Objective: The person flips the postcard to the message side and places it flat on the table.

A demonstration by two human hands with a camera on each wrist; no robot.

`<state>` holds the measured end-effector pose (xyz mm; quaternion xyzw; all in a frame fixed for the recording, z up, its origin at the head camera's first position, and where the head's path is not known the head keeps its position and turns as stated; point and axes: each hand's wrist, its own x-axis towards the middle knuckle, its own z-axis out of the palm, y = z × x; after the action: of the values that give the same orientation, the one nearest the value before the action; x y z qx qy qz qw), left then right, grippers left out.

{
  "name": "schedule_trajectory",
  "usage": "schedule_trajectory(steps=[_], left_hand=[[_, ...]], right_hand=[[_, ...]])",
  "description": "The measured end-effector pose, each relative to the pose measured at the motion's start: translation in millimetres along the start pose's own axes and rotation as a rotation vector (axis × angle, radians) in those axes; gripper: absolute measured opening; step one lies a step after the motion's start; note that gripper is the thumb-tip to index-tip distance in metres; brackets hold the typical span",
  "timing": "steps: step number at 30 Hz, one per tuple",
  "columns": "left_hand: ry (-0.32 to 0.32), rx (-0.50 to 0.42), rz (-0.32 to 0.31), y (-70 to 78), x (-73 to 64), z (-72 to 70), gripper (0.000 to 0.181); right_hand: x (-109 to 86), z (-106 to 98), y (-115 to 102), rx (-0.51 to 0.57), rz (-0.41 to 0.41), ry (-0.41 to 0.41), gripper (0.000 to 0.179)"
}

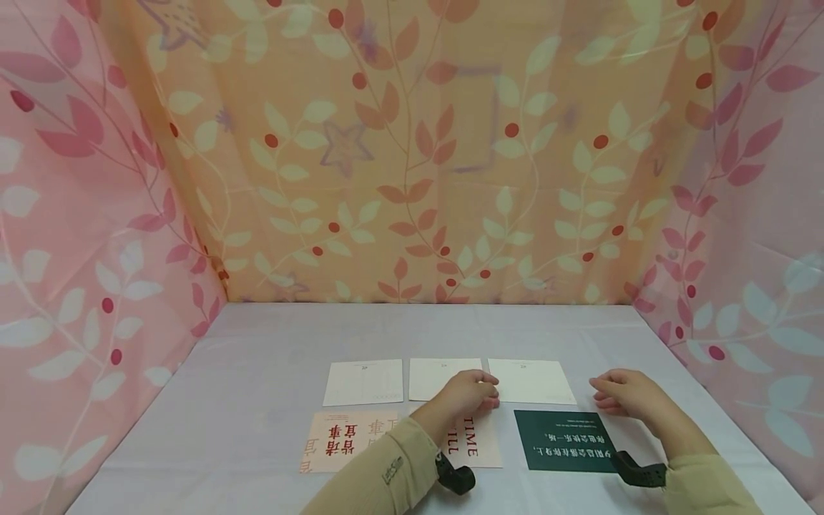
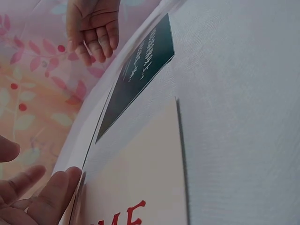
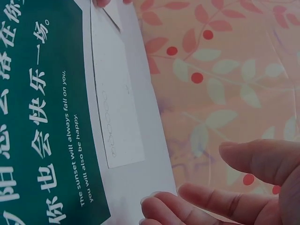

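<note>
My left hand [image 1: 465,398] is over the gap between the middle white card [image 1: 430,378] and the right white card [image 1: 536,380]. Its fingers are loosely bent and grip nothing; in the left wrist view the fingertips [image 2: 70,178] are right at a card's edge. Beneath that wrist lies a cream card with red "TIME" lettering [image 1: 486,445], partly hidden by the sleeve. Right of the dark green card with white writing [image 1: 558,438] is my right hand [image 1: 629,395], thumb and fingers apart, holding nothing. In the right wrist view the green card [image 3: 56,117] fills the left side.
The left white card [image 1: 363,385] completes the far row. Below it lies a peach card with red characters [image 1: 350,429], half covered by the left sleeve [image 1: 386,468]. White cloth [image 1: 225,429] covers the table, and patterned curtains [image 1: 412,236] enclose the back and sides.
</note>
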<state>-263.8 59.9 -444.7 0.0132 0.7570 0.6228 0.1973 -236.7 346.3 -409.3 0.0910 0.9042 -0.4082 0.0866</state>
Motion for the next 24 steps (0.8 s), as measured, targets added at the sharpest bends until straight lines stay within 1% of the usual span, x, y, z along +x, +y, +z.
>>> schedule_trajectory(steps=[6,9,13,19,24], left_hand=[[-0.047,-0.002,0.021,-1.3,-6.8,-1.3,0.02],[-0.055,-0.011,0.022,-2.0,-8.6,-0.8,0.021],[-0.062,-0.023,0.008,-3.8,-10.3,-0.1,0.024],[-0.094,-0.06,0.002,-6.3,-15.3,-1.1,0.024],[-0.111,-0.105,-0.017,-8.5,-19.8,1.9,0.023]], right_hand=[[-7.6,-1,1,0.035,0.003,-0.019,0.059],[-11.9,-1,1,0.044,0.001,-0.025,0.063],[-18.2,0,3,0.05,0.008,-0.026,0.063],[-25.4,-1,9,0.055,0.028,-0.048,0.065],[-27.8,0,15,0.063,0.052,-0.05,0.06]])
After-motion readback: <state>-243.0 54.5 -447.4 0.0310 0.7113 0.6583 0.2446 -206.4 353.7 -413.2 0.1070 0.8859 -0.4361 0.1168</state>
